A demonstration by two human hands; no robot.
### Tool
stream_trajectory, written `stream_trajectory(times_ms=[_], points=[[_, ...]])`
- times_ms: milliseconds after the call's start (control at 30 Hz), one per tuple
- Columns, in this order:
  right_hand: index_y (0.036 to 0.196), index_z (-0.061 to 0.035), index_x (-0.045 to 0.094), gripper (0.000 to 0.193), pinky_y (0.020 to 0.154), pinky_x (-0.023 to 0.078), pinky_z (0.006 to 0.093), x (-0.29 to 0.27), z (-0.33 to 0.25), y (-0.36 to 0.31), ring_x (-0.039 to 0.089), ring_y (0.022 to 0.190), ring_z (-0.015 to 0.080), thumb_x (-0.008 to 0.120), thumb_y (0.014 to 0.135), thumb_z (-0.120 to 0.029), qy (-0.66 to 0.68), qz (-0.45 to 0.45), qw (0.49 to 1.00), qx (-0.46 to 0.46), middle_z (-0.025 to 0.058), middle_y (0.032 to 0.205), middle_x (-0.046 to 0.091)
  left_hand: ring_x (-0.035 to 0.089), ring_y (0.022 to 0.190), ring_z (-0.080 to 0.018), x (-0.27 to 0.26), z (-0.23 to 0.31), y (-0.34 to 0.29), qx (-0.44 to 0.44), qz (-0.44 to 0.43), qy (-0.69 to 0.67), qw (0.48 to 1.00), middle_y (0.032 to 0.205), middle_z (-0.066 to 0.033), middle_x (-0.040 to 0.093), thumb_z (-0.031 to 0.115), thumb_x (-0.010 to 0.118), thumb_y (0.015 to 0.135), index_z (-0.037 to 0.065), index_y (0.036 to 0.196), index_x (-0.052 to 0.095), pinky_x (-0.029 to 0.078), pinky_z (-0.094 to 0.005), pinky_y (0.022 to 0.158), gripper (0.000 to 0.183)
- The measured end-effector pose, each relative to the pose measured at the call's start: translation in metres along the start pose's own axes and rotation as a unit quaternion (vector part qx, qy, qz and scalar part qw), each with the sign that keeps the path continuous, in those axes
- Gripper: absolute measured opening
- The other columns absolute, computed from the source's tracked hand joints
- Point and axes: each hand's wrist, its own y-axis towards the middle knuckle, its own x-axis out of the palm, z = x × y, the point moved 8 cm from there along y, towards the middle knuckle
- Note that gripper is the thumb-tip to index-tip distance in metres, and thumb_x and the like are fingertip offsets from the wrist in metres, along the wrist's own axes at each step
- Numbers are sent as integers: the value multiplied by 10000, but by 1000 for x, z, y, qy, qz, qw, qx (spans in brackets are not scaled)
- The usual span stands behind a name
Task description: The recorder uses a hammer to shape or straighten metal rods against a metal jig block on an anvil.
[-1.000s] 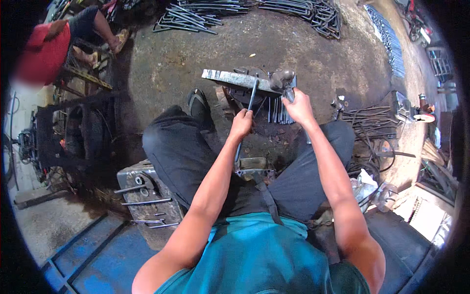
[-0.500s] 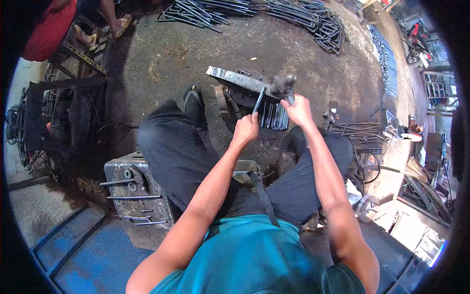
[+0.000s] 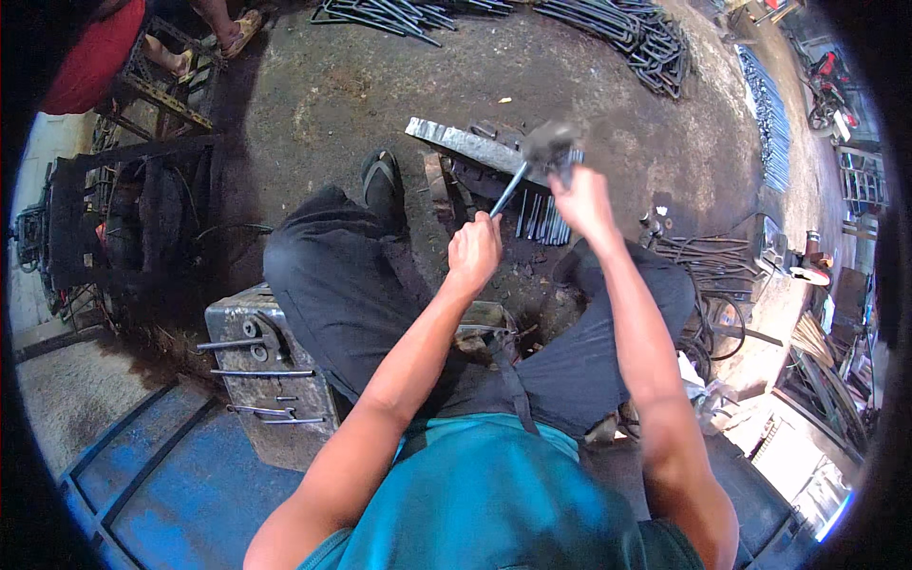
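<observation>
My left hand is closed around the near end of a thin metal rod. The rod slants away from me, its far end by the edge of a thick steel bar. In my right hand is a hammer, its head smeared by motion over the bar's right end. The head hides that end, so I cannot tell whether it touches the rod. Several short metal rods lie side by side just below the bar, between my feet.
Bundles of bent dark rods lie on the floor ahead. Long rods are stacked at the far right. Tongs and cables lie right of my knee. A battered metal box stands by my left thigh. Another person's foot shows at upper left.
The hammer head has gone from sharp to blurred and sits slightly higher. My left hand still grips the rod. The whole view has shifted a little.
</observation>
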Motion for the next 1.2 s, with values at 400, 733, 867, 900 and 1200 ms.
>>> stream_trajectory(times_ms=[400,733,867,900,1200], points=[[1012,-5,659,261,740,517,408,-74,-26,-17,680,903,383,710,814,-169,132,165,971,-109,244,911,683,668,684,-443,3,-4,1,24,39,37,998,708,-257,654,331,488,994,12,807,565,549,-531,624,377],[1107,-18,645,302,837,520,476,-16,-10,-13,651,970,436,634,822,-116,15,91,996,11,270,986,675,645,729,-491,5,-4,5,19,9,-5,1000,728,-305,635,318,466,1003,-30,845,559,521,-567,655,393],[1184,-64,620,402,853,513,523,-17,-4,-13,643,972,450,602,783,-85,-98,8,995,30,273,976,674,648,728,-488,5,-6,0,23,18,1,1000,726,-303,636,324,467,1003,-27,847,555,524,-564,656,394],[1184,-64,620,402,853,513,523,-22,-7,-15,643,972,450,602,783,-85,-98,9,995,29,273,976,674,649,730,-488,7,-7,-2,17,17,2,1000,727,-302,637,326,467,1003,-27,845,557,525,-563,659,397],[1091,2,654,286,823,519,433,-109,-84,-24,668,953,407,649,833,-122,177,223,948,-144,252,952,688,650,745,-485,3,-9,8,-6,6,0,1000,732,-301,642,335,464,1004,-31,842,579,526,-563,671,417]])
